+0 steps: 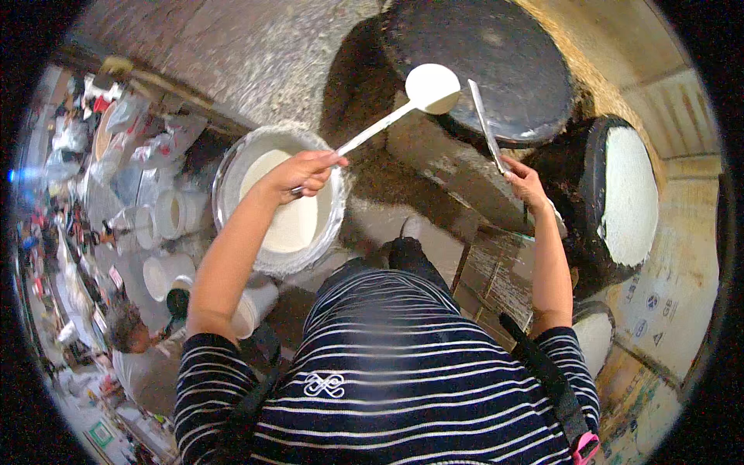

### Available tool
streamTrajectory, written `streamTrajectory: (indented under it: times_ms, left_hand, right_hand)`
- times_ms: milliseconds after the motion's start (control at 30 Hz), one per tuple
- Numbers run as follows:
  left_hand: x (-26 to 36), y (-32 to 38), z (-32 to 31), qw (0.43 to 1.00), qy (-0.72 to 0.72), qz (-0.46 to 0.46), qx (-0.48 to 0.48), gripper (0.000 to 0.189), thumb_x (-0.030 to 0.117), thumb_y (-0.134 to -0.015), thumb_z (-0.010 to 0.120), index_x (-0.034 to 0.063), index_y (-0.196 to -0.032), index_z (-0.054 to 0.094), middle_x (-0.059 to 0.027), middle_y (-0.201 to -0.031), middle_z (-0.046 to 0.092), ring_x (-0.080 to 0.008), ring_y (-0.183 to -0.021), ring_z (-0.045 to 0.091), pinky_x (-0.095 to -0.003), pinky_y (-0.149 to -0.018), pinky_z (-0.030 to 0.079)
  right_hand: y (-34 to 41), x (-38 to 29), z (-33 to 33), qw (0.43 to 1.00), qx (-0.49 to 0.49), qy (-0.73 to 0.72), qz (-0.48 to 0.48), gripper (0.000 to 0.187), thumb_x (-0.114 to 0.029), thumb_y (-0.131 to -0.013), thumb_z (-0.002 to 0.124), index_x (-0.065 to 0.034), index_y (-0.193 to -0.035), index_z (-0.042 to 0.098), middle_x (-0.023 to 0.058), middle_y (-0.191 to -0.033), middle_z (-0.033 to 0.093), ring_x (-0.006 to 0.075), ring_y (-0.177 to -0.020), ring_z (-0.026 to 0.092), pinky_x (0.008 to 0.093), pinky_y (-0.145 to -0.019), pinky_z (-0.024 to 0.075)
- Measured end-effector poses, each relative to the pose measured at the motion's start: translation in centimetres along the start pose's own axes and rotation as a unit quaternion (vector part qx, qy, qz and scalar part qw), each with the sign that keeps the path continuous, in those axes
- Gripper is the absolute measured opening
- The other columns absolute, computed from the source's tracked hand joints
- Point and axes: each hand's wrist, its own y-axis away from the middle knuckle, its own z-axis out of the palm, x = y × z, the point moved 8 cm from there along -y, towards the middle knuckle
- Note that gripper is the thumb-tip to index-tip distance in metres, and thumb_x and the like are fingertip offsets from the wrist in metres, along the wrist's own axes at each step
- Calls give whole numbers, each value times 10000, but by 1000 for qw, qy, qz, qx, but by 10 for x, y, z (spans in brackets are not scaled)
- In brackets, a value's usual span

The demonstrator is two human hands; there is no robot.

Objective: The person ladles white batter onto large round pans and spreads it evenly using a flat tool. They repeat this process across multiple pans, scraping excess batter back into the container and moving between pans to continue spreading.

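Observation:
My left hand (305, 174) grips the long handle of a ladle (433, 88), which holds white batter-like liquid and is held out near the edge of a round black griddle (494, 64). Below that hand stands a large bucket (218, 200) with pale liquid in it. My right hand (526, 183) is closed around the end of a long, thin flat blade or scraper (483, 122), its far end over the griddle's near edge. A second round black griddle (594, 186), at the right, carries a white layer (628, 195) across its surface.
Several pale buckets (168, 215) and plastic bags (119, 116) crowd the left side. A person (139, 354) is at the lower left. Another round surface with a white layer (593, 343) lies at the lower right. Printed boards (657, 302) line the right, and a wooden crate-like piece (494, 273) stands near my legs.

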Motion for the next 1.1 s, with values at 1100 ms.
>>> streamTrajectory:
  times_ms: [1100]
  left_hand:
    - [-55, 111, -39, 956, 279, -20, 91, 230, 269, -950, 348, 110, -802, 426, 49, -435, 331, -56, -302, 323, -179, -280, 235]
  right_hand:
    - [-43, 69, -127, 939, 332, 32, 83, 511, -318, -790, 646, 18, -1158, 531, 70, -1017, 617, 97, -837, 547, 232, -738, 429]
